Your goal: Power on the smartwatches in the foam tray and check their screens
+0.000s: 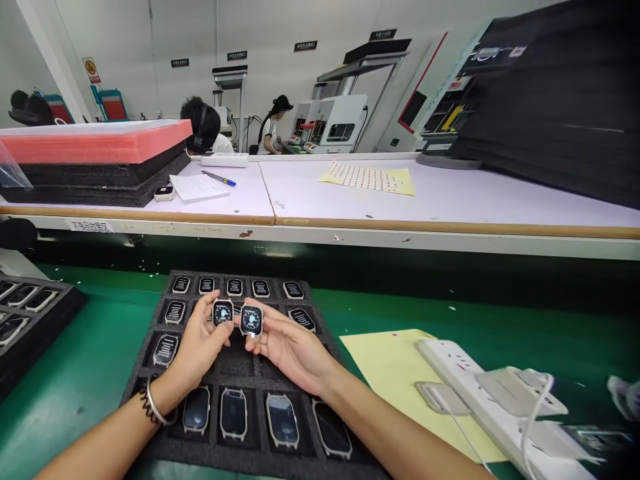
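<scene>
My left hand grips a smartwatch case without a strap, its lit screen facing me. Close beside it, my right hand holds a second smartwatch by its edges, and its screen glows with a similar dial. Both hands are over a black foam tray with square pockets. Watches with white text on their screens, such as one smartwatch, lie in the tray's back and left pockets. Along the front row the watches, among them a dark-screened smartwatch, show no text. My hands and forearms hide some pockets.
At right, a white power strip with plugs and cables lies over a yellow sheet. Another foam tray of watches is at left. A raised shelf behind carries foam slabs, paper and a pen. Two people work beyond.
</scene>
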`<action>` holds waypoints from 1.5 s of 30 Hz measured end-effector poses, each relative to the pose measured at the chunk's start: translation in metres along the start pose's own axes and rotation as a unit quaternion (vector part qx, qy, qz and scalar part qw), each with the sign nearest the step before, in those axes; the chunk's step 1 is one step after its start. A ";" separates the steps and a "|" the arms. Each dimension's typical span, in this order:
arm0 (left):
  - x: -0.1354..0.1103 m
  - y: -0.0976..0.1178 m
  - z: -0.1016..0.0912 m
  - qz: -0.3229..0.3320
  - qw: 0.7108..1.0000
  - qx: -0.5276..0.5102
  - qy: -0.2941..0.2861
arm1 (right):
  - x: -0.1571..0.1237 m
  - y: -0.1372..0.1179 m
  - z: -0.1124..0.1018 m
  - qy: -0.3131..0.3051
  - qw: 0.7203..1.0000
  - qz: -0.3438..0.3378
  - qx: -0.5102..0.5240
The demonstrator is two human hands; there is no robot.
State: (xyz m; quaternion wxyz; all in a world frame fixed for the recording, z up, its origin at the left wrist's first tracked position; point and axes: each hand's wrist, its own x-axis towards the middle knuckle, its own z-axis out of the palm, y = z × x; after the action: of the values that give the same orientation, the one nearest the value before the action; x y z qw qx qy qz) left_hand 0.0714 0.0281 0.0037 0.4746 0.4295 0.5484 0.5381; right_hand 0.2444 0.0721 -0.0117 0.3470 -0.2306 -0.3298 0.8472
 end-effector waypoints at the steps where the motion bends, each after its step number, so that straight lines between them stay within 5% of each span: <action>1: 0.000 0.000 0.000 0.000 1.000 -0.003 -0.002 | 0.001 0.000 -0.001 0.007 1.000 -0.002 -0.004; 23: 0.003 0.000 -0.002 -0.111 0.980 -0.154 -0.053 | 0.004 0.003 -0.004 0.081 0.996 0.005 -0.038; 45: 0.003 0.000 -0.004 -0.064 0.984 -0.137 -0.094 | 0.002 0.002 0.000 0.059 0.997 -0.012 -0.039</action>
State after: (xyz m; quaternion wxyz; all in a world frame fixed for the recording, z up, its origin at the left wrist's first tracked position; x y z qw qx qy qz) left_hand 0.0673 0.0304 0.0034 0.6118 0.3728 0.4486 0.5343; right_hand 0.2426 0.0726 -0.0133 0.3669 -0.2892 -0.3441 0.8144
